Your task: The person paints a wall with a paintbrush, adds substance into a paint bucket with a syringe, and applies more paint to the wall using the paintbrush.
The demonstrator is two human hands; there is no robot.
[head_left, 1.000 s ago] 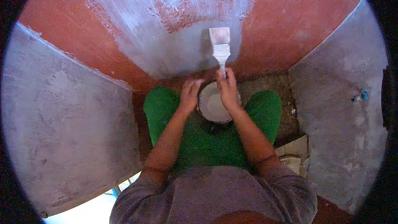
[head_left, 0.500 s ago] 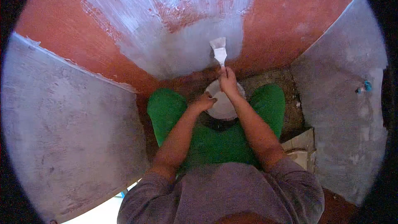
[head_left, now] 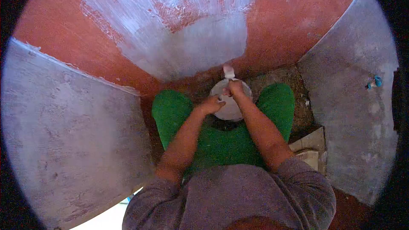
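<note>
Closed around the handle of the brush (head_left: 228, 70), the right hand (head_left: 233, 88) sits over the 12-to-1 o'clock part of the bucket (head_left: 233, 118), 12 o'clock being straight ahead of the person. The brush leaves this grip towards 12 o'clock, leaning slightly to 11: its pale head stands just beyond the fingers, past the bucket's far rim, with the bristles outermost. Most of the handle is hidden by the hand. Whether the bristles touch the wall (head_left: 281, 21) cannot be told.

At the bucket's 9 o'clock side is the left hand (head_left: 212, 104), its thumb reaching in over the rim; whether it clasps the rim or only rests there cannot be told. The two hands are near each other but apart, the right one lying towards 1 o'clock from the left.

The bucket stands between the knees, which are in green trousers (head_left: 226, 147), one knee towards 9 o'clock and one towards 3. Pale content shows inside it. Ahead, from 11 to 12 o'clock, a streaky pale patch (head_left: 208, 38) covers part of the red wall, with red showing through in places. Grey walls flank it at 9 and 3 o'clock; a blue fitting (head_left: 377, 81) is on the right-hand one, towards 2 o'clock from the bucket.
</note>
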